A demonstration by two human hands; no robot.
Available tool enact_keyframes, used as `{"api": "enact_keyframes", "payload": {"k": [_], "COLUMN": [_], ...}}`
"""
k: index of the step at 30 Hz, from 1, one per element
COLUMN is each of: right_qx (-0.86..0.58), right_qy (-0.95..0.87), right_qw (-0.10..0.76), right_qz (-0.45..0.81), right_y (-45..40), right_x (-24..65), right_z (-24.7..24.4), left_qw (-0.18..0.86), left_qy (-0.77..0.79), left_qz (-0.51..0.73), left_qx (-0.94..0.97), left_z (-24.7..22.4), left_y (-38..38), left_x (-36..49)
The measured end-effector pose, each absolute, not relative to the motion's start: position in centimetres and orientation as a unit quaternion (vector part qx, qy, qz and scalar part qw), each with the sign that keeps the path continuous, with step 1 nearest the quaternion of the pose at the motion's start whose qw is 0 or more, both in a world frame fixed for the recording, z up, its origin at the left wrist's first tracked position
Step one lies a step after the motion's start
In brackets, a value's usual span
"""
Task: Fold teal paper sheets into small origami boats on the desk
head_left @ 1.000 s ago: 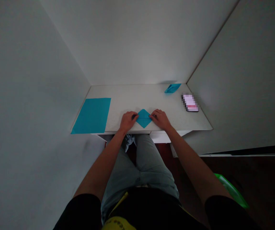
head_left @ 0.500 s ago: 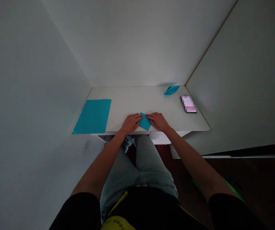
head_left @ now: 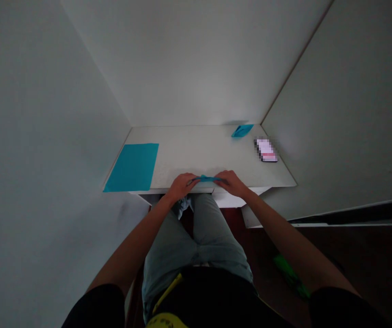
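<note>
A small folded piece of blue paper (head_left: 208, 179) spans the gap between my hands near the table's front edge. It shows nearly edge-on, as a narrow strip with a small bump on top. My left hand (head_left: 183, 186) pinches its left end, and my right hand (head_left: 232, 183) pinches the right end. The fingertips partly cover both ends of the paper. Left of my hands, a large flat sheet of blue paper (head_left: 131, 167) lies on the white table (head_left: 189, 141). A folded blue paper shape (head_left: 242, 130) rests at the back right.
A phone (head_left: 266, 150) with a lit, blurred screen lies at the table's right side. Walls (head_left: 196, 68) enclose the table at the back and on both sides. Below the front edge is a white drawer (head_left: 228, 197). Something bright green (head_left: 290, 273) is on the dark floor.
The small folded paper lay flat under my fingers; now both hands grip its ends and hold it edge-on. My hands have moved slightly apart and closer to me.
</note>
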State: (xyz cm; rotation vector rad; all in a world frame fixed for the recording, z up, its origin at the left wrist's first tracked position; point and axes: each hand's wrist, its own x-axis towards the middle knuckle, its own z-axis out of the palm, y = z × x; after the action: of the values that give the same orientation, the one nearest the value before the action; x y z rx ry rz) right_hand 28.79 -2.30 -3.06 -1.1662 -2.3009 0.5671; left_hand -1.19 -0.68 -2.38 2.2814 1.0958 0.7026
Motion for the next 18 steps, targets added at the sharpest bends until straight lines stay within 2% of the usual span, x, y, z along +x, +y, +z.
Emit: {"api": "enact_keyframes", "payload": {"k": [5, 8, 12, 18], "right_qx": [-0.471, -0.471, -0.482, -0.479], "right_qy": [-0.698, -0.648, -0.645, -0.687], "right_qw": [0.419, 0.471, 0.468, 0.436], "right_qz": [0.341, 0.368, 0.364, 0.329], "right_y": [0.8, 2.4, 3.2, 2.9], "right_x": [27.8, 27.1, 27.1, 27.3], "right_z": [-3.2, -4.2, -5.4, -5.7], "left_qw": [0.363, 0.41, 0.423, 0.369], "left_qy": [0.436, 0.445, 0.427, 0.481], "left_qz": [0.38, 0.391, 0.358, 0.321], "left_qx": [0.731, 0.693, 0.715, 0.727], "left_z": [-1.6, -1.9, -2.8, -3.4], "left_y": [2.2, 3.0, 2.5, 2.3], "left_x": [0.6, 1.2, 1.5, 2.5]}}
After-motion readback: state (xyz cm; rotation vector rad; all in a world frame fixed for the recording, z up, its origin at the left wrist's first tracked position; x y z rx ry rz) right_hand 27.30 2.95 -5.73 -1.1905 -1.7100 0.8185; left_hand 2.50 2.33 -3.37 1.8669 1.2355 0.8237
